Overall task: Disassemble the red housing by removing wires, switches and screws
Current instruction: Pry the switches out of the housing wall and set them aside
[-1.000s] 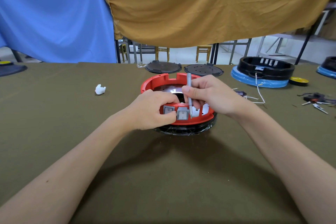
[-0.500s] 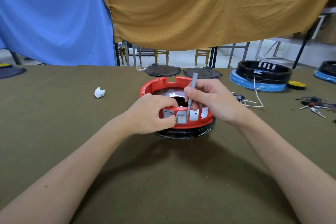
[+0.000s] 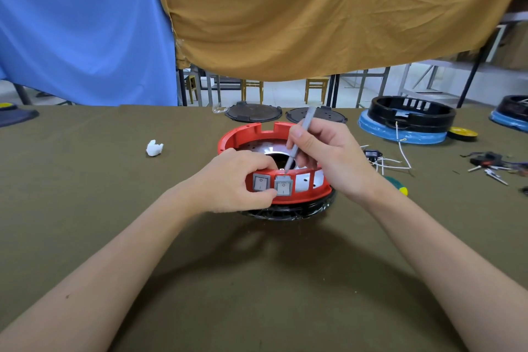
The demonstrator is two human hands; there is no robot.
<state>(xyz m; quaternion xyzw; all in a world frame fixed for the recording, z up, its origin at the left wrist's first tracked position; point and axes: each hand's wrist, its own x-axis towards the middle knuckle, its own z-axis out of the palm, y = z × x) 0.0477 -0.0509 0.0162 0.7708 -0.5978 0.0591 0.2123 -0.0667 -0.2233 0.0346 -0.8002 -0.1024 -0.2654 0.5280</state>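
The red housing (image 3: 243, 136) is a round ring on a black base (image 3: 288, 213) at the table's middle. Two grey rocker switches sit in its near wall: the left switch (image 3: 261, 182) and the right switch (image 3: 283, 186), which juts out a little. My left hand (image 3: 234, 183) grips the near wall, thumb under the right switch. My right hand (image 3: 328, 157) holds a thin grey tool (image 3: 300, 140) like a pen, its tip down inside the wall just behind the right switch.
Loose white wires (image 3: 385, 161) and a small black part lie right of the housing. Black and blue housings (image 3: 405, 120) stand at the back right, two black lids (image 3: 253, 113) behind. A white scrap (image 3: 154, 148) lies left; tools (image 3: 491, 164) far right.
The tool has tilted, its top leaning right, with its tip staying behind the right switch. That switch sticks out slightly more. My left hand keeps its grip.
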